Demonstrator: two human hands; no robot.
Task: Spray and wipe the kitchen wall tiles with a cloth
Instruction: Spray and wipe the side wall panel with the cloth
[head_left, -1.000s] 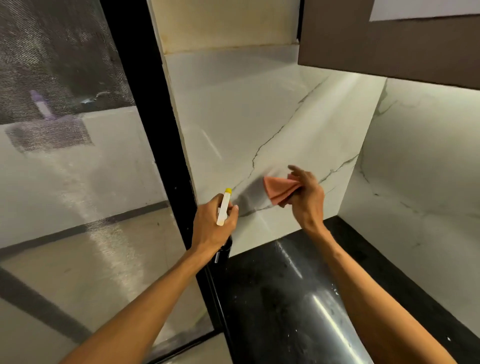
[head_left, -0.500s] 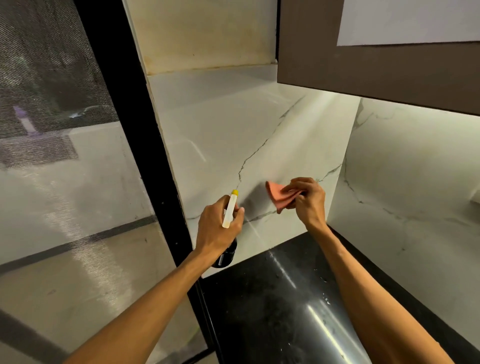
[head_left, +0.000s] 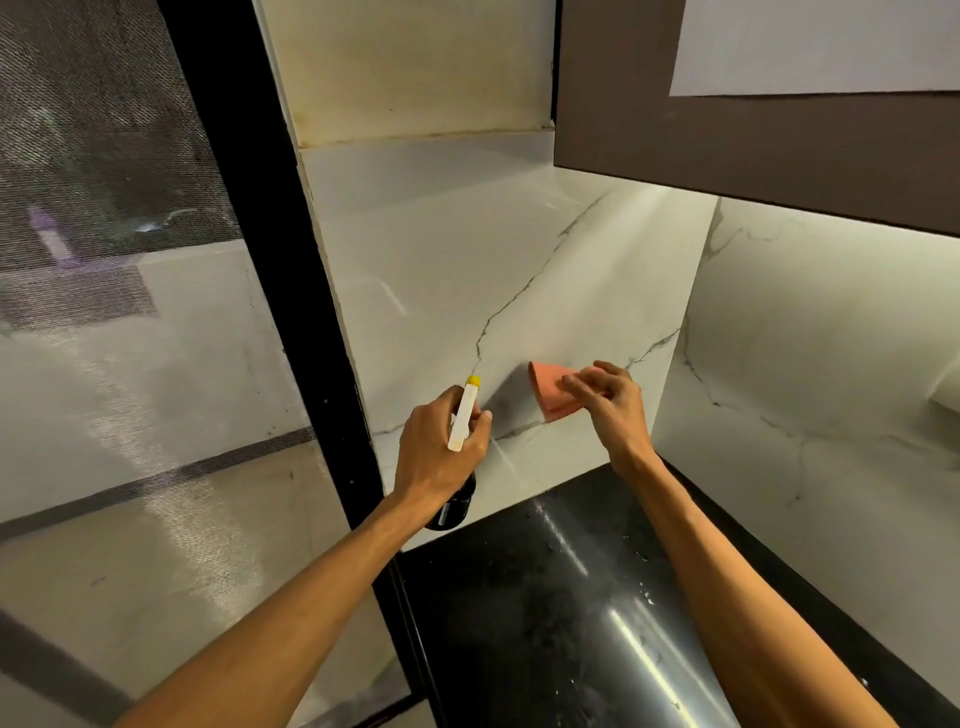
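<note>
The left hand (head_left: 439, 449) grips a spray bottle (head_left: 457, 467), fingers curled round its neck; the white head with a yellow nozzle points up toward the wall, and the dark body hangs below the hand. The right hand (head_left: 608, 408) holds a folded orange cloth (head_left: 549, 389) with curled fingers and presses it on the wall tiles (head_left: 493, 270), low down, just right of the bottle. The tiles are white with thin grey veins and meet a second tiled wall (head_left: 810, 364) in the corner at the right. Below the hands lies a black countertop (head_left: 545, 623) with small drops on it. A brown cabinet (head_left: 753, 145) hangs above, and a black frame (head_left: 270, 260) with a mesh screen stands at the left.

I think the wiping is in progress in the lower area. The risk is that the cloth stays in a small bunch and leaves streaks or misses the corner and the higher tiles. The nozzle is also near the cloth hand, so a careless squeeze could wet the fingers or drip more on the countertop.
</note>
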